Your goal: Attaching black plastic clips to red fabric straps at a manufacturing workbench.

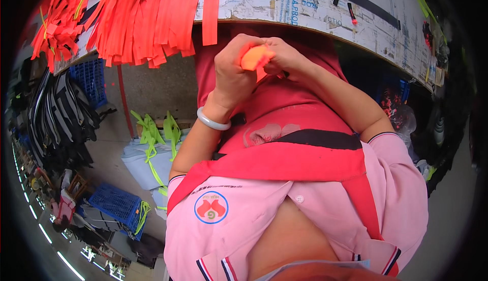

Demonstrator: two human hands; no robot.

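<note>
Close in front of my red apron, my two hands meet near the table's front edge. My left hand is wrapped round a bright orange fabric strip, which looks folded or bunched. Against it my right hand is closed, its fingertips at the strip's other side; a small dark bit shows under these fingers, too hidden to name. Beyond my left hand, many orange strips lie in a row and hang over the table edge. One single strip hangs a little apart at their right end.
Printed board covers the table; small black-and-orange pieces lie at its far right. Below left stand a blue crate, black straps and a pale stack with yellow-green straps. A clear plastic bag sits at right.
</note>
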